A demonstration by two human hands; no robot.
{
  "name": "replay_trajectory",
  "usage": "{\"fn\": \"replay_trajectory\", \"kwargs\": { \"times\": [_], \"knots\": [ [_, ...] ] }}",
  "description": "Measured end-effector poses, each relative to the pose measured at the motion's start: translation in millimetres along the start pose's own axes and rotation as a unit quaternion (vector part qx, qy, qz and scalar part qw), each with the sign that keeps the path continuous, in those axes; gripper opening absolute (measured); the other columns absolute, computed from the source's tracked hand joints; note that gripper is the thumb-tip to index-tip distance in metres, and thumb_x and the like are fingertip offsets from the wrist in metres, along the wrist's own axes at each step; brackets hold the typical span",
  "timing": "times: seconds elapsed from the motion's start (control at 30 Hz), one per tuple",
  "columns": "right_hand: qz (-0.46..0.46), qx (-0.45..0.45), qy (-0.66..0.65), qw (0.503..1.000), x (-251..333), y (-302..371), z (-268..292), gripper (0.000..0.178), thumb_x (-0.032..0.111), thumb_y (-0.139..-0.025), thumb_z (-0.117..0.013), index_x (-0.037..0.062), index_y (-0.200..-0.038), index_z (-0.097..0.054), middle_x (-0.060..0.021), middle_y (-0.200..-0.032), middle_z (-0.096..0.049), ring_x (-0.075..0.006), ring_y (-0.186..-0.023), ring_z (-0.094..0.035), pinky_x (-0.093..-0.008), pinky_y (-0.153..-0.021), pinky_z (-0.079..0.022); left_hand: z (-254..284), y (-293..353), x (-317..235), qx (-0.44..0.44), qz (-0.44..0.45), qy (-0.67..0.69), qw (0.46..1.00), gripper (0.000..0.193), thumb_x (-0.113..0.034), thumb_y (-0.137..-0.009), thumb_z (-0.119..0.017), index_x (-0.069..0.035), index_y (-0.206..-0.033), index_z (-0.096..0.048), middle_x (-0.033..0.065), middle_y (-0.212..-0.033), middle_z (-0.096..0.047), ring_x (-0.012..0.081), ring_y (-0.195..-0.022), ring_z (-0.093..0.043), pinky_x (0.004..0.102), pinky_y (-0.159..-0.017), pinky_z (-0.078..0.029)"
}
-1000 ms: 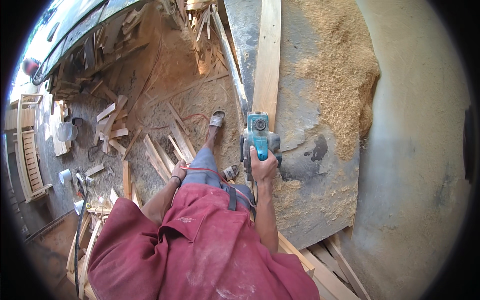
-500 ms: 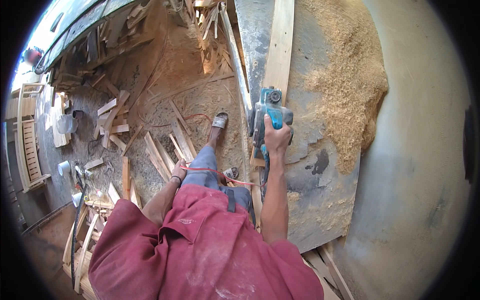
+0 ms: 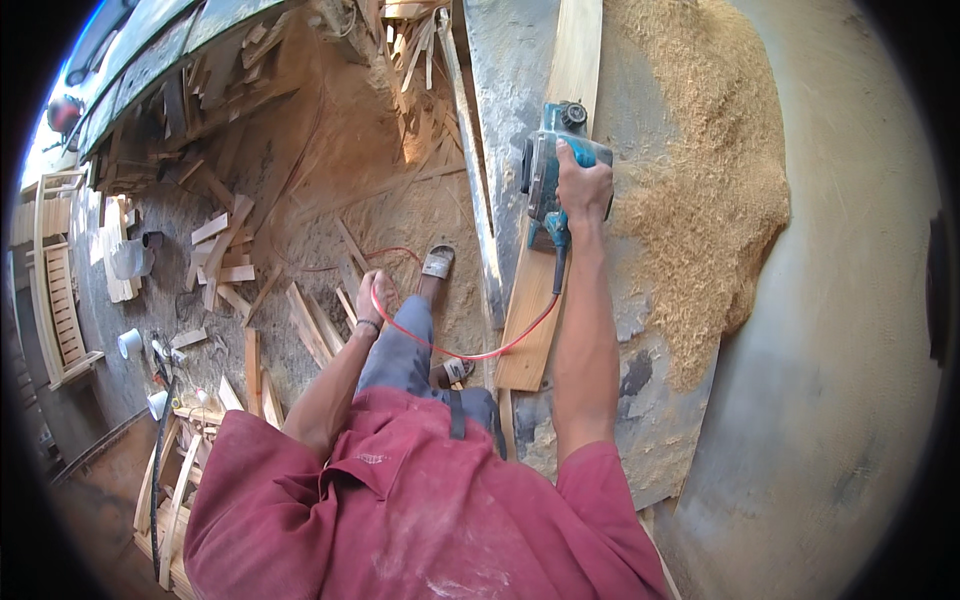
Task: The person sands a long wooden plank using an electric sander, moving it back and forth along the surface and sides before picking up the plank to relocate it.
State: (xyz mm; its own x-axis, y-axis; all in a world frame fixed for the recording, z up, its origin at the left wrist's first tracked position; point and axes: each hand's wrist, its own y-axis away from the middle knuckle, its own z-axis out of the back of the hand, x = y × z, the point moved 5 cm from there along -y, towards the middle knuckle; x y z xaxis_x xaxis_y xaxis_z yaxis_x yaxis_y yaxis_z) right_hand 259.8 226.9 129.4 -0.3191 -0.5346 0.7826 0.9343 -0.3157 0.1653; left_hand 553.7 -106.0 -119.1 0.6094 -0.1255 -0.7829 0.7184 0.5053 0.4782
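Observation:
My right hand (image 3: 583,187) grips the handle of a teal electric planer (image 3: 545,175), which rests on a long wooden board (image 3: 530,315). The board lies lengthwise on a grey, scuffed worktable (image 3: 650,440), its near end showing behind the planer. From the planer's rear runs a cord joined to a red cable (image 3: 470,355), which loops over to the left. My left hand (image 3: 374,293) is closed around this cable beside my left thigh.
A thick heap of wood shavings (image 3: 700,200) covers the table's right part. Offcuts (image 3: 225,250) and more loose boards (image 3: 315,325) lie on the floor at left. A slatted wooden frame (image 3: 63,300) stands far left. The red cable trails across the floor near my foot.
My right hand has pushed the planer forward along the board, baring the board's near end. The cable between my hands has swung into a wider loop. My left hand has shifted slightly up.

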Motion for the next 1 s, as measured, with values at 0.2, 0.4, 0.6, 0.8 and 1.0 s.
{"fn": "replay_trajectory", "kwargs": {
  "times": [0.2, 0.4, 0.6, 0.8, 1.0],
  "knots": [
    [0.038, -0.048, 0.023, 0.998, 25.0, -116.8, -36.7, 0.049, 0.042, -0.084, -0.073, 0.0013, -0.058, -0.064, -0.0094, -0.052, -0.06, -0.0198, -0.043, -0.06, -0.0349, -0.045, -0.048, -89.2, -132.2, -162.9, -0.006, -0.061, 0.168, 0.984, 0.044, -0.04, -0.102, -0.051, -0.005, -0.128, -0.049, 0.0073, -0.103, -0.058, 0.0151, -0.078, -0.062, 0.0277, -0.066, -0.05],
    [-0.008, 0.004, 0.004, 1.0, 91.0, -220.1, -54.1, 0.054, 0.045, -0.081, -0.071, -0.0085, -0.075, -0.071, -0.0297, -0.085, -0.071, -0.0411, -0.084, -0.072, -0.0455, -0.078, -0.056, -162.8, -268.4, -331.8, -0.08, -0.124, 0.186, 0.971, 0.05, -0.042, -0.1, -0.053, 0.001, -0.126, -0.048, 0.0168, -0.117, -0.05, 0.0222, -0.09, -0.061, 0.0356, -0.082, -0.052],
    [0.028, -0.034, 0.014, 0.999, 135.1, -337.8, -70.6, 0.05, 0.045, -0.082, -0.072, -0.0038, -0.071, -0.069, -0.0216, -0.074, -0.068, -0.0331, -0.07, -0.068, -0.0409, -0.066, -0.054, -216.6, -304.2, -405.4, -0.173, -0.019, -0.028, 0.984, 0.054, -0.049, -0.1, -0.044, -0.003, -0.129, -0.046, 0.0246, -0.125, -0.054, 0.0411, -0.111, -0.057, 0.0477, -0.097, -0.043],
    [0.079, -0.059, 0.013, 0.995, 175.9, -430.0, -89.3, 0.05, 0.047, -0.083, -0.073, 0.0031, -0.06, -0.065, -0.0089, -0.054, -0.061, -0.0188, -0.045, -0.061, -0.0342, -0.047, -0.049, -215.1, -296.5, -416.8, -0.147, 0.012, -0.029, 0.989, 0.055, -0.05, -0.1, -0.039, -0.004, -0.13, -0.045, 0.0296, -0.123, -0.058, 0.0433, -0.116, -0.057, 0.0498, -0.096, -0.043],
    [0.036, -0.017, -0.003, 0.999, 225.6, -482.4, -99.0, 0.045, 0.044, -0.083, -0.072, -0.0004, -0.076, -0.074, -0.0204, -0.078, -0.073, -0.0341, -0.077, -0.073, -0.0416, -0.073, -0.056, -212.1, -302.6, -410.7, -0.149, 0.022, -0.053, 0.987, 0.054, -0.05, -0.101, -0.036, -0.005, -0.129, -0.046, 0.0279, -0.105, -0.066, 0.045, -0.102, -0.064, 0.0498, -0.088, -0.046]
  ]
}}
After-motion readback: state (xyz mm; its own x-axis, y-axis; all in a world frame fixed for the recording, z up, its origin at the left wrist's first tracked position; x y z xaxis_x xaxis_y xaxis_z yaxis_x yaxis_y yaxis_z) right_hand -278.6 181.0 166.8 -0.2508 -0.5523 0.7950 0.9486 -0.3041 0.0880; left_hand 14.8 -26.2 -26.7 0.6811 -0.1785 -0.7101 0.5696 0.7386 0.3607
